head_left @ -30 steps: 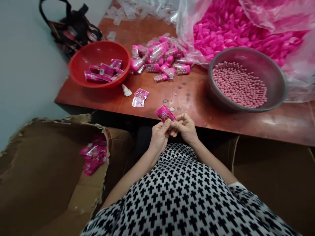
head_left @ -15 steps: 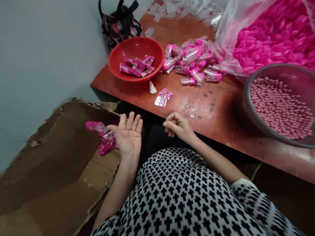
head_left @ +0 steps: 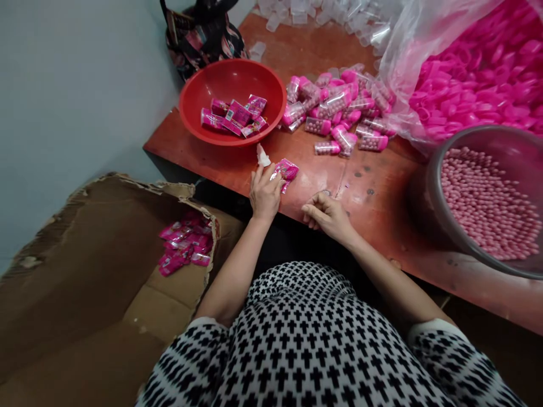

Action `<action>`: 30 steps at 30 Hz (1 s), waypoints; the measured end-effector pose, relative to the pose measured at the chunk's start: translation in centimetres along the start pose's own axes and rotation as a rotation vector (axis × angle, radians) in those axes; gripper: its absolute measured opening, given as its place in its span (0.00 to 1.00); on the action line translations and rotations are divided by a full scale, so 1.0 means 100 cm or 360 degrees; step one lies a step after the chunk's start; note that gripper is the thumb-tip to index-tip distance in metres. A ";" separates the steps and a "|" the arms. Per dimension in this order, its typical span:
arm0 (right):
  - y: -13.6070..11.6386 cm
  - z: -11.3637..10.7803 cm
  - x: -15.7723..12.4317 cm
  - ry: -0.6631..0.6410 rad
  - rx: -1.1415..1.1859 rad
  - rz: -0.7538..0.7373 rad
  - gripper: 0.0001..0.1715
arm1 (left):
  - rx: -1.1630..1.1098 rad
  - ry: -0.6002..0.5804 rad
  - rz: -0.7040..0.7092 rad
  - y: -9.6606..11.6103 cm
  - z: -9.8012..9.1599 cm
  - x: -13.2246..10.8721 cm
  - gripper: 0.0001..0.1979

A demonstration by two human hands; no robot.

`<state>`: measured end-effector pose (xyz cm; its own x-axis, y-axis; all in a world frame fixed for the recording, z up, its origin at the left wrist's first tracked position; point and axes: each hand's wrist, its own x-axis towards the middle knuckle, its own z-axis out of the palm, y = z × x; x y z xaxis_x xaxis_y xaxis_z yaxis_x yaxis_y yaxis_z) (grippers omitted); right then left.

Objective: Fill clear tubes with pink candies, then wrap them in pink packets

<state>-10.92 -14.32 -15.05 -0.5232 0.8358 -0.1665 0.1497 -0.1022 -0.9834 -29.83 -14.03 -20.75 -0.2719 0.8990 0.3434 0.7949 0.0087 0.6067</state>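
No wording I can read from here: print on pink packets (head_left: 289, 169), on the table (head_left: 305, 51) and in the red bowl (head_left: 212, 85), too small.

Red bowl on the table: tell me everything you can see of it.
The red bowl is round and wide, with smooth, glossy sloping walls that look like plastic and a plain rim. It stands upright near the left end of the reddish-brown table, holding several small pink packets low inside. A dark bag is behind it. The left hand and right hand are both apart from it.
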 end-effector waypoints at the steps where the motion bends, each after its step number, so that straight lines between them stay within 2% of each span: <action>1: 0.002 0.000 0.005 0.0055 0.0020 -0.0012 0.18 | -0.0035 0.0040 0.0010 0.001 0.000 -0.003 0.15; 4: 0.006 0.005 0.025 0.0261 0.0215 -0.0065 0.21 | -0.0136 0.0155 0.0066 0.010 0.001 -0.013 0.16; 7: 0.008 0.010 0.044 0.0292 0.0358 -0.0088 0.28 | -0.0206 0.0137 0.0110 0.021 0.002 -0.021 0.17; 12: 0.013 0.001 0.057 0.0334 0.0086 -0.0139 0.21 | -0.0030 0.0088 -0.0023 0.019 -0.001 -0.012 0.20; 16: 0.017 -0.009 0.057 0.0229 0.0070 -0.0081 0.19 | 0.0061 -0.0002 -0.0034 0.011 0.001 0.001 0.14; 18: 0.018 -0.009 0.059 0.0230 0.0075 -0.0062 0.19 | 0.0013 0.0046 -0.0058 0.010 0.003 0.002 0.13; 21: 0.018 -0.002 0.064 0.0342 0.0160 -0.0094 0.23 | -0.0122 0.0149 -0.0060 0.013 0.005 -0.002 0.14; 26: 0.011 0.009 0.075 0.0357 0.0441 -0.0114 0.30 | -0.0435 0.0224 0.0032 0.032 -0.002 -0.015 0.14; 28: 0.005 0.007 0.075 0.0327 0.0469 -0.0117 0.30 | -0.0654 0.0236 -0.0110 0.040 -0.011 -0.019 0.16; 30: -0.004 0.001 0.073 0.0208 0.0438 -0.0101 0.29 | -0.0951 0.0189 -0.0421 0.045 -0.021 -0.021 0.19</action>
<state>-14.88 -8.25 -15.89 -0.4091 0.9057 -0.1111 -0.1219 -0.1750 -0.9770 -26.85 -16.79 -17.20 -0.5014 0.8453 0.1843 0.2649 -0.0528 0.9628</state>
